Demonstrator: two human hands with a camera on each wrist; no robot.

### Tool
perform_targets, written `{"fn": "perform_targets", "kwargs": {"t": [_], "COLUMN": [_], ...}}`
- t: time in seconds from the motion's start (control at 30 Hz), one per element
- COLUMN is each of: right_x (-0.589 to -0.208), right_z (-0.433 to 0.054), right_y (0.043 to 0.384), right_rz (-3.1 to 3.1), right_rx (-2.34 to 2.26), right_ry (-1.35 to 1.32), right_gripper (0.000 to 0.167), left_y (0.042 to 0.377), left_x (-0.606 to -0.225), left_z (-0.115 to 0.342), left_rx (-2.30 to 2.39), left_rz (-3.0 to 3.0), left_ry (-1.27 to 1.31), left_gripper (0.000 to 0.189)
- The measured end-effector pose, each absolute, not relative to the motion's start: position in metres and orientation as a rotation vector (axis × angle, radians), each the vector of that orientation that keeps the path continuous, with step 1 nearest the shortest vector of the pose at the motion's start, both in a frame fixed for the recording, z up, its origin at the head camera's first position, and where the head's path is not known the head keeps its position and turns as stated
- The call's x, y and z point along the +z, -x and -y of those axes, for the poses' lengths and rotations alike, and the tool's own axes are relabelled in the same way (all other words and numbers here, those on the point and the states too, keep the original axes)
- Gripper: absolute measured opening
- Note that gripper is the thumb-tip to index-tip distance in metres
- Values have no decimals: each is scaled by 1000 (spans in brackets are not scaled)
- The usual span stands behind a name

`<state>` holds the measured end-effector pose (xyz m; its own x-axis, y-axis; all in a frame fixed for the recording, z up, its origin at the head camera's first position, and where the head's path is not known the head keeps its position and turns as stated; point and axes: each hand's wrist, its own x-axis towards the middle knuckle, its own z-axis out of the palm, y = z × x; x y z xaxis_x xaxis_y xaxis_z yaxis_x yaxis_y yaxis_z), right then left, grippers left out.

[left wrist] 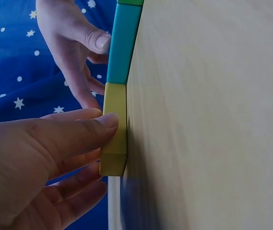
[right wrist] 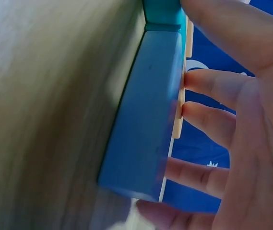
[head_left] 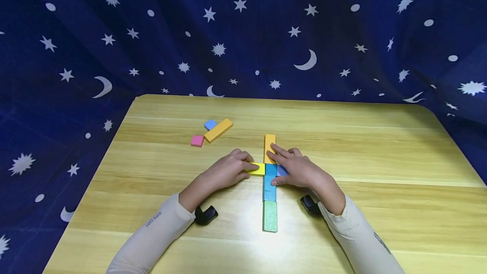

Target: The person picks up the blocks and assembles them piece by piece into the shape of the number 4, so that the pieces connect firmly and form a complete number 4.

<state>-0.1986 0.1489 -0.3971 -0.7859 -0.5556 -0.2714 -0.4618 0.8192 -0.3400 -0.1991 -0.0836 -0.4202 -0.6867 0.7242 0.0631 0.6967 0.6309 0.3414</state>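
Wooden blocks lie flat on the table in a cross. My left hand point(head_left: 228, 169) pinches the yellow block point(head_left: 261, 172) on the left arm, its thumb on the near side in the left wrist view. From the right, my right hand point(head_left: 302, 170) spreads over the blue-violet block point(head_left: 281, 171), partly hiding it. Two of its fingertips rest on the upper orange block point(head_left: 269, 140), and the thumb touches the teal block point(head_left: 269, 193) below. A dark teal square point(head_left: 271, 169) sits at the centre. The green block point(head_left: 270, 217) forms the bottom end.
Farther back on the left lie another orange block point(head_left: 218, 130), a small blue block point(head_left: 210, 124) and a pink square block point(head_left: 197, 141). Black wrist devices point(head_left: 206, 215) hang at both forearms. A dark blue star-patterned cloth point(head_left: 251, 33) rises behind the wooden table point(head_left: 361, 138).
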Motion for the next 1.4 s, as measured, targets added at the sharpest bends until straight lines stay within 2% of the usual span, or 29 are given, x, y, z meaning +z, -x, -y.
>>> {"fn": "perform_targets", "kwargs": {"t": [0.17, 0.33, 0.47, 0.67, 1.4], "right_x": [-397, -398, -398, -398, -401], "right_z": [-150, -150, -151, -150, -148], "right_y": [200, 201, 200, 200, 196], "right_rz": [-2669, -2667, -2675, -2677, -2688], "right_rx": [-321, -341, -350, -357, -338], "right_ry": [813, 854, 860, 846, 858], "right_gripper": [83, 82, 82, 81, 81], "left_y": [199, 195, 190, 185, 178], "left_x": [-421, -418, -417, -419, -422], "left_z": [77, 64, 54, 48, 53], "left_rx": [484, 336, 206, 123, 85], "left_rz": [-2796, -2810, -2764, -2708, -2711], "left_ry": [-1293, -1493, -1576, -1539, -1487], "left_gripper": [33, 33, 39, 49, 43]}}
